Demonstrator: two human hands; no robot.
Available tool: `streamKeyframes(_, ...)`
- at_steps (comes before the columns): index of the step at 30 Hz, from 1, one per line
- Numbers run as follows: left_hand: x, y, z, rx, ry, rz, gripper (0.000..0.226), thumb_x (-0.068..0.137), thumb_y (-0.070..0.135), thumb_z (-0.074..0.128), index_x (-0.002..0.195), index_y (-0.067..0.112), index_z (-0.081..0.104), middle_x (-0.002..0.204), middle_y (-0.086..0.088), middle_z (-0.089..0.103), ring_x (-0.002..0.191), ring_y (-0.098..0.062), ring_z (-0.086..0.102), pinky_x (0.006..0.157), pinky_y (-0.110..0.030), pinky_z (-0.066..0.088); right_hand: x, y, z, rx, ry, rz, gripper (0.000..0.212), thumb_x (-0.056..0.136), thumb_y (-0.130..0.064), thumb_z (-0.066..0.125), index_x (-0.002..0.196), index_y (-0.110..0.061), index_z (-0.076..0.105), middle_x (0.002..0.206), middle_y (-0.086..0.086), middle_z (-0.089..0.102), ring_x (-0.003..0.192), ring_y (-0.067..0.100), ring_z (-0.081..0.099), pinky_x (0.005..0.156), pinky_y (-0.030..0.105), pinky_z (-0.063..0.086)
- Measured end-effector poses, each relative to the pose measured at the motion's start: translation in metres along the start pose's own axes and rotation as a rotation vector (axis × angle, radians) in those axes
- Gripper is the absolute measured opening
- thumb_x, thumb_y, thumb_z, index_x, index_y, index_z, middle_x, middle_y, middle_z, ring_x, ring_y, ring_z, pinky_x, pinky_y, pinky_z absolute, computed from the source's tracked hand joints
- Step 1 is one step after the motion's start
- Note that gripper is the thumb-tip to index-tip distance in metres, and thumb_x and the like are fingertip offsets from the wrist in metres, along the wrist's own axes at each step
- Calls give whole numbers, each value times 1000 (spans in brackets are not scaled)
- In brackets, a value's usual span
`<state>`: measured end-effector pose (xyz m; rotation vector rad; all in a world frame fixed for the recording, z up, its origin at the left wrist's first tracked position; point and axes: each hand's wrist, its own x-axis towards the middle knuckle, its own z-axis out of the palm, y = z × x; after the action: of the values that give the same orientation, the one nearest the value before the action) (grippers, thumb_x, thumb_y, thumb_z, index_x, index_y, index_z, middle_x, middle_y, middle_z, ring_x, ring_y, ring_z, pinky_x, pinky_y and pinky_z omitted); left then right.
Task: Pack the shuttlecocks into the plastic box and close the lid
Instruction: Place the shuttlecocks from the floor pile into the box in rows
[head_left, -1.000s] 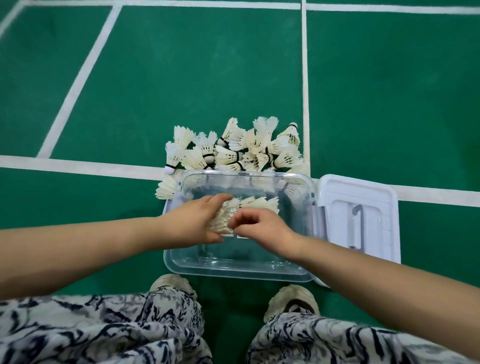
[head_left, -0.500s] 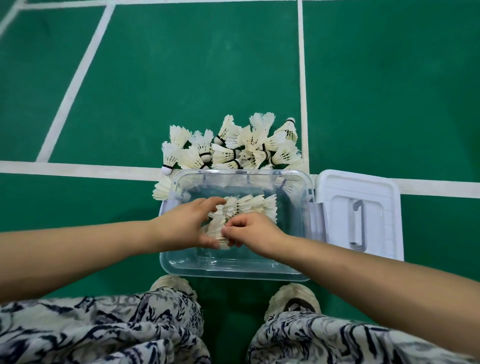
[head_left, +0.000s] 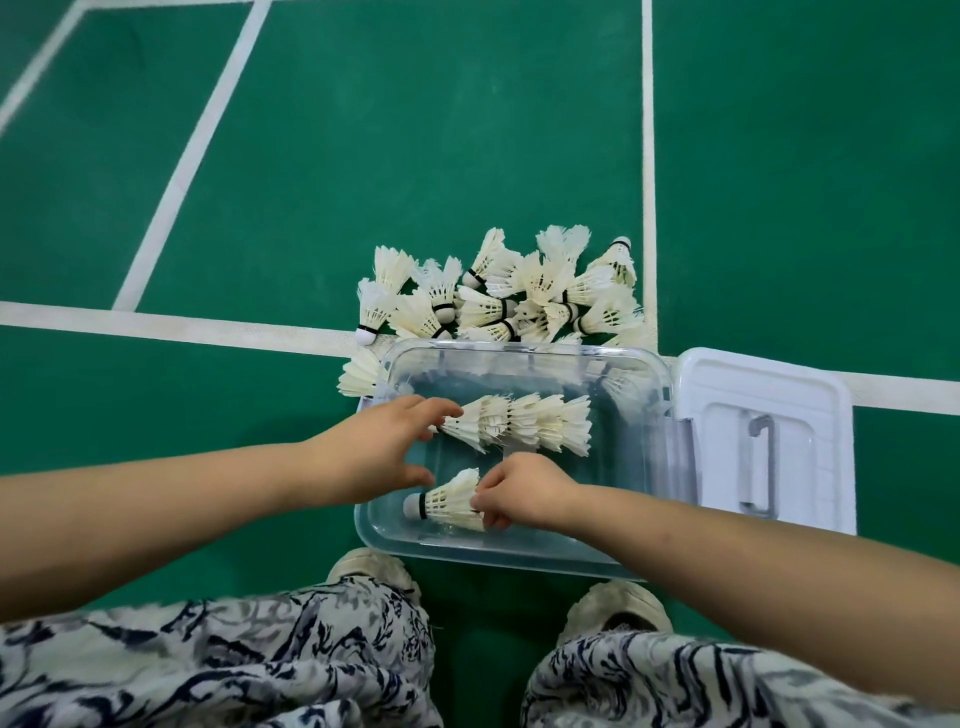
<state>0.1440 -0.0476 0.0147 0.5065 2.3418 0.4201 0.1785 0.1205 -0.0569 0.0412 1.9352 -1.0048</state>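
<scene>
Pinching one shuttlecock (head_left: 448, 502) beside one stack (head_left: 522, 423)

The one head-worn wide-angle view looks forward and steeply down onto a green court floor (head_left: 415, 130), whose white lines (head_left: 647, 156) splay outward. It sits close: the clear plastic box (head_left: 467, 551) lies near mid-frame, just beyond the person's shoes (head_left: 374, 566). Both forearms (head_left: 156, 499) enter from the lower sides, and patterned trousers (head_left: 208, 665) fill the bottom edge.
</scene>
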Motion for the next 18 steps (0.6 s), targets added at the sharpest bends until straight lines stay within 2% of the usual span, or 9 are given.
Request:
streamKeyframes(1,0,-1,0,8,-2,7,67,79,20,69,135,27,34,129,1,46,112,-9,51,95,-20,39,2,1,-1,8,16,12,16,84,-19,60,71,-15,69,59,-5,62,52,5,57,62,18,48)
streamKeyframes(3,-2,-2,0,22,-4,25,67,80,21,69,136,28,33,130,2,46,113,-8,50,96,-20,38,7,2,-2,32,45,38,15,85,-19,60,76,-12,71,59,-5,61,53,7,56,68,21,51)
streamKeyframes(6,-4,-4,0,17,3,44,66,80,23,68,136,27,34,130,2,48,113,-7,49,95,-18,36,12,3,2,20,18,59,18,85,-18,61,69,-15,67,59,-5,60,50,3,55,70,19,49)
streamKeyframes(9,-6,-7,-1,3,13,64,64,81,23,67,136,25,34,130,2,49,114,-5,47,94,-14,32,13,5,8,-92,-12,58,17,86,-18,60,85,-7,73,61,-5,60,45,-3,51,72,20,47)
streamKeyframes(11,-9,-9,0,7,16,84,63,83,24,65,137,25,33,131,3,49,116,-5,45,94,-12,30,13,7,7,-169,-14,51,20,88,-22,59,91,-7,73,66,-5,62,52,0,49,73,22,44)
streamKeyframes(13,-11,-11,1,22,14,102,62,84,26,63,137,26,31,132,4,48,118,-5,44,95,-12,29,11,7,7,-192,-20,52,21,88,-25,60,94,-8,73,80,0,69,58,1,48,74,20,40)
streamKeyframes(16,-14,-12,3,27,9,118,60,86,27,61,137,27,31,131,4,47,120,-6,44,97,-13,29,7,4,6,-246,-32,48,25,87,-30,62,98,-10,72,101,4,72,76,11,56,81,24,45)
streamKeyframes(18,-14,-11,3,16,12,124,58,86,27,60,137,28,32,131,5,47,119,-5,44,97,-14,30,4,-1,1,-267,-17,51,29,84,-37,65,99,-13,73,99,3,72,85,14,61,84,26,47)
